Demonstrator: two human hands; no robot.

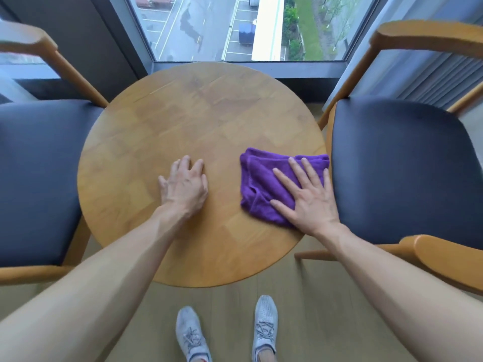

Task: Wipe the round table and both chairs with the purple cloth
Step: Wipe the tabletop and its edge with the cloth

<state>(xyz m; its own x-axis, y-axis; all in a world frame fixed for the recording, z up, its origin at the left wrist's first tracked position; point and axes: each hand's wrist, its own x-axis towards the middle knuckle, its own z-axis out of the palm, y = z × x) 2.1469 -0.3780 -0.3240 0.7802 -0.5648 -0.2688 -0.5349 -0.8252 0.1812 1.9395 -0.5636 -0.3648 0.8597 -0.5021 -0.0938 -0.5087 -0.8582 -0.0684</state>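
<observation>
Purple cloth (264, 184) lies bunched at about four o'clock on the round table (198, 118), just inside its rim. I have my right hand (307, 197) flat on it, fingers straight and spread, pressing rather than clutching. My left hand (184, 185) rests on bare wood near centre, fingers loosely bent, holding nothing. I judge the table wipe underway; the left chair (39, 165) at nine o'clock and right chair (402, 163) at three look untouched.

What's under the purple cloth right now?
The purple cloth lies on the round table near its right edge, pressed flat by the right hand. The wood beneath it is covered.
</observation>
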